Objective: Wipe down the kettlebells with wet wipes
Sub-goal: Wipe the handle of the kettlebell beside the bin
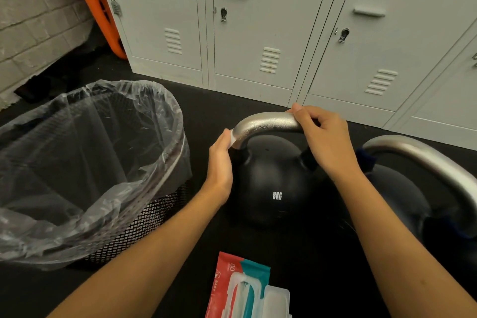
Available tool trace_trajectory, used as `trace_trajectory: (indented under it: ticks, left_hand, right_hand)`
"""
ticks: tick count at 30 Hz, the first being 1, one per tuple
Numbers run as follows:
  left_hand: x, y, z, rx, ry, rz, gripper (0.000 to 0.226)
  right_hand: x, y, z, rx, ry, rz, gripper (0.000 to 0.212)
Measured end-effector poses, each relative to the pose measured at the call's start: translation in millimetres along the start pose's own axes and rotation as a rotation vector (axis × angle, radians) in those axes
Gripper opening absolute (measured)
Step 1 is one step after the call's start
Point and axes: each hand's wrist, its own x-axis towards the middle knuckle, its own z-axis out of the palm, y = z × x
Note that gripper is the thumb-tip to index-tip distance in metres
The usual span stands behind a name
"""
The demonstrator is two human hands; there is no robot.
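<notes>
The 8 kg kettlebell [271, 183] stands upright on the black floor [211, 111] in front of the lockers [258, 20], between the lined wire bin [85, 168] and a second kettlebell [413, 188] just beside it on the right. Its steel handle [265, 122] shows a wet, beaded sheen along the top.

The left hand [219, 162] is curled at the left bend of the handle, its grip pinching a white wet wipe [232, 138] against the metal; only a small edge of the wipe shows. The right hand [322, 137] is closed over the right end of the handle, steadying it.

Assessment: the step in hand is wiping the handle. To do it well, the wipe should wrap the full bar, underside included, and travel down both uprights to the black horns. The steadying hand covers a patch of metal and ought to shift so that patch gets wiped. The ball appears dry, so most of the work remains.

The wipe pack [245, 289] lies near the person, lid open.
</notes>
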Motion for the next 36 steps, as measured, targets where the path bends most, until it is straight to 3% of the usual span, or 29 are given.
trace_trajectory:
  ticks: [3, 8, 16, 24, 28, 32, 36]
  left_hand:
    - [0.4, -8.4, -14.8, 0.043, 0.015, -0.065, 0.035]
    - [0.7, 8.3, -7.3, 0.115, -0.031, 0.016, 0.029]
    - [-9.7, -5.6, 13.8, 0.509, 0.045, 0.497, 0.032]
    - [-10.7, -22.9, -11.5, 0.438, 0.038, 0.26, 0.031]
    - [-12.6, -1.6, 14.6, 0.542, 0.095, 0.444, 0.034]
    - [-7.4, 6.5, 31.9, 0.846, 0.08, 0.719, 0.046]
    - [-6.2, -2.8, 13.3, 0.841, 0.006, 0.734, 0.046]
  right_hand:
    - [0.0, -0.3, 1.1, 0.002, 0.007, 0.002, 0.025]
    - [0.0, -1.2, 1.7, 0.01, 0.014, 0.008, 0.025]
    - [-0.6, -0.4, 0.3, -0.015, 0.008, 0.009, 0.026]
    - [-2.6, -0.2, 3.6, 0.032, 0.022, 0.019, 0.026]
    - [-2.5, -0.8, 5.4, 0.062, 0.04, 0.028, 0.025]
    - [-3.0, -0.2, 6.6, 0.053, 0.039, 0.019, 0.021]
    - [-3.6, -1.1, 5.6, 0.065, 0.028, 0.027, 0.022]
